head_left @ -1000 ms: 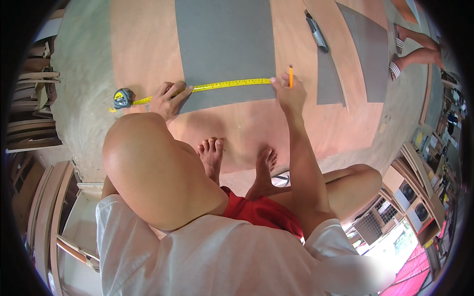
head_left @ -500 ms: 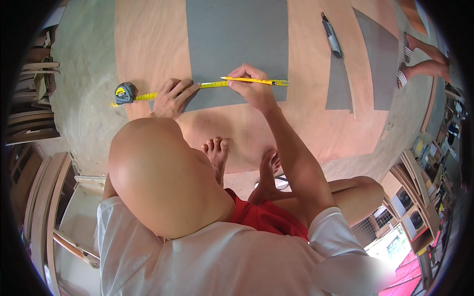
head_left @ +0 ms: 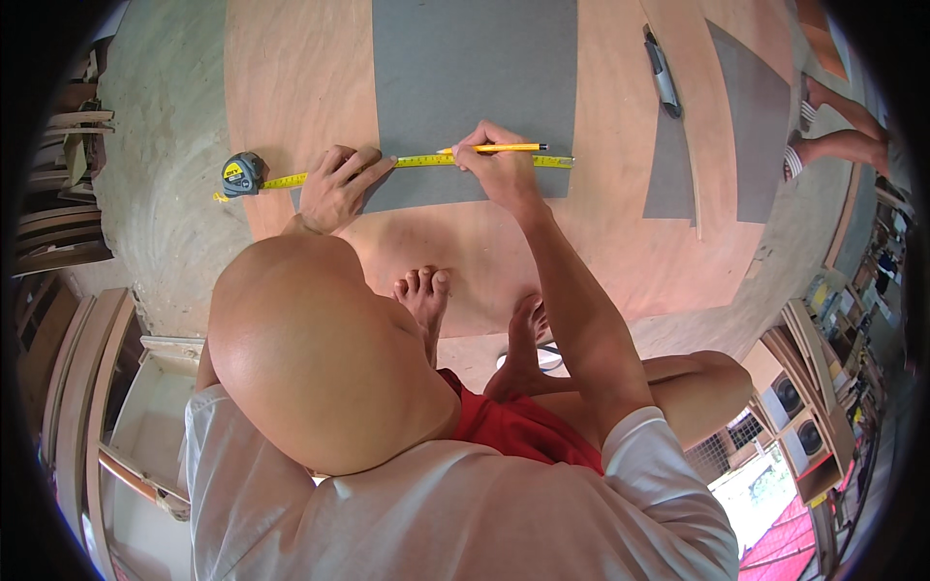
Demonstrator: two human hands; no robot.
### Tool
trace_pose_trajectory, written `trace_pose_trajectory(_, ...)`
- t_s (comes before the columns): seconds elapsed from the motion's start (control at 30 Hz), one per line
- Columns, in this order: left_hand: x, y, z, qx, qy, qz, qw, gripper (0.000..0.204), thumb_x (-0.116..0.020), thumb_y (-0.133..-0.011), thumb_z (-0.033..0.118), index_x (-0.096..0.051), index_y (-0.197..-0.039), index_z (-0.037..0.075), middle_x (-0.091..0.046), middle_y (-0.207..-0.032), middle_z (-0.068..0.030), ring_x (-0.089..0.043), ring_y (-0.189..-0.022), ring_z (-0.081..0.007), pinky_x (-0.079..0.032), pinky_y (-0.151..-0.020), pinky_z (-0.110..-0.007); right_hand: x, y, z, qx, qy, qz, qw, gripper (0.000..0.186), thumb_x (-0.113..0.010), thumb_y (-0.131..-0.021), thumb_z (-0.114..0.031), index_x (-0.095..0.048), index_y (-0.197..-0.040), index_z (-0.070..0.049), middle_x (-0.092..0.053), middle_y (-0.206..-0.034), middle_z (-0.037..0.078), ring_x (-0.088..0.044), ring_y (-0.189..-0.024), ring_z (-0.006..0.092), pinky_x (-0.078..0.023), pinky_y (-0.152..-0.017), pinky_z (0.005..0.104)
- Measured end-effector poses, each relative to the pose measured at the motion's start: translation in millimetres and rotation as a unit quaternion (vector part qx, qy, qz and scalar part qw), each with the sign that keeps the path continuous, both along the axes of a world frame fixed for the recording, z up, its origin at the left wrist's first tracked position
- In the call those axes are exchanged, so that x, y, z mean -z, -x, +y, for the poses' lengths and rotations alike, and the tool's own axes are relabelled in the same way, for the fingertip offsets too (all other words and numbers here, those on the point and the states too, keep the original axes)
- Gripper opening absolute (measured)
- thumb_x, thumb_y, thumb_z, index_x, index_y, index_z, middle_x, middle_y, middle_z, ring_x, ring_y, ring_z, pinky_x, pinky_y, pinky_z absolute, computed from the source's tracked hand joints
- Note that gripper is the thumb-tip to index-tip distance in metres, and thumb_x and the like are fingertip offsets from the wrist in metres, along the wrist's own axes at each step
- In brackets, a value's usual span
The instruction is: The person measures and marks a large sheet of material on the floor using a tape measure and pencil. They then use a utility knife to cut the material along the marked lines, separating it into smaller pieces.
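A tape measure (head_left: 242, 175) with a grey and yellow case lies at the left edge of a thin plywood sheet (head_left: 300, 87). Its yellow blade (head_left: 426, 162) runs rightward across a grey sheet (head_left: 475, 73) near that sheet's close end. My left hand (head_left: 337, 188) rests over the blade with fingers spread, hiding part of it. Between the fingers of my right hand (head_left: 499, 167) is a yellow pencil (head_left: 518, 148), its point facing left, just beyond the blade's far edge. That hand covers a stretch of the blade.
A utility knife (head_left: 663, 73) lies at the right, near a curved plywood strip (head_left: 712, 116) and another grey piece (head_left: 751, 126). A person's legs in striped sandals (head_left: 792, 162) stand at far right. Wood pieces (head_left: 58, 232) are stacked at left. My bare foot (head_left: 423, 295) is on the plywood.
The pencil's back end has swung away from me, so it slants less across the blade. My left hand stays on the blade. The view has shifted slightly.
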State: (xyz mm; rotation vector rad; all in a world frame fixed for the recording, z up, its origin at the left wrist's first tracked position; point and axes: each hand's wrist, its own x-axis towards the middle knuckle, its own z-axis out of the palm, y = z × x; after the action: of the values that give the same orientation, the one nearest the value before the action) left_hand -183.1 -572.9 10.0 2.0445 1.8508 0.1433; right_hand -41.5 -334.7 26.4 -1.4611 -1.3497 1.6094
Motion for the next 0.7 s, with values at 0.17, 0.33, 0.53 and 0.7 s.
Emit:
trace_pose_trajectory(0.17,-0.8,26.3,37.9,0.029,-0.046,-0.034,0.998,0.04,-0.07,-0.081,0.011,-0.065,-0.12,0.02,-0.063,-0.12,-0.0034,-0.057,-0.102,-0.0296,-0.052,-0.08,-0.045,3.8,-4.6,2.3,-0.013,0.002,-0.01,1.0,0.019,-0.073,-0.087,-0.01,-0.06,-0.078,0.001,-0.071,-0.075,0.006,-0.057,-0.068,0.0081,-0.048,-0.062,0.0303)
trace_pose_trajectory(0.33,-2.2,62.3,85.2,0.077,-0.093,-0.069,0.99,0.042,-0.071,-0.08,0.01,-0.067,-0.121,0.02,-0.064,-0.119,-0.0034,-0.057,-0.1,-0.028,-0.052,-0.081,-0.043,2.4,-3.1,1.9,-0.004,-0.004,0.002,1.0,0.019,-0.073,-0.087,-0.009,-0.059,-0.078,0.001,-0.071,-0.075,0.007,-0.057,-0.068,0.0079,-0.047,-0.062,0.0302)
trace_pose_trajectory(0.53,-5.7,110.1,141.1,0.144,-0.139,-0.099,0.975,0.045,-0.073,-0.079,0.009,-0.069,-0.123,0.019,-0.065,-0.118,-0.0034,-0.058,-0.099,-0.0261,-0.052,-0.081,-0.04,4.2,-2.5,2.5,-0.019,-0.008,-0.015,1.0,0.02,-0.073,-0.087,-0.008,-0.059,-0.077,0.001,-0.071,-0.075,0.008,-0.058,-0.068,0.0083,-0.047,-0.062,0.0308)
trace_pose_trajectory(0.7,-6.1,139.8,175.2,0.187,-0.162,-0.118,0.962,0.048,-0.075,-0.078,0.008,-0.071,-0.125,0.019,-0.066,-0.118,-0.0034,-0.058,-0.098,-0.0245,-0.052,-0.082,-0.038,-0.4,-1.0,1.8,-0.006,0.003,-0.002,1.0,0.02,-0.073,-0.087,-0.01,-0.058,-0.078,0.001,-0.07,-0.074,0.008,-0.057,-0.068,0.0087,-0.047,-0.062,0.0314)
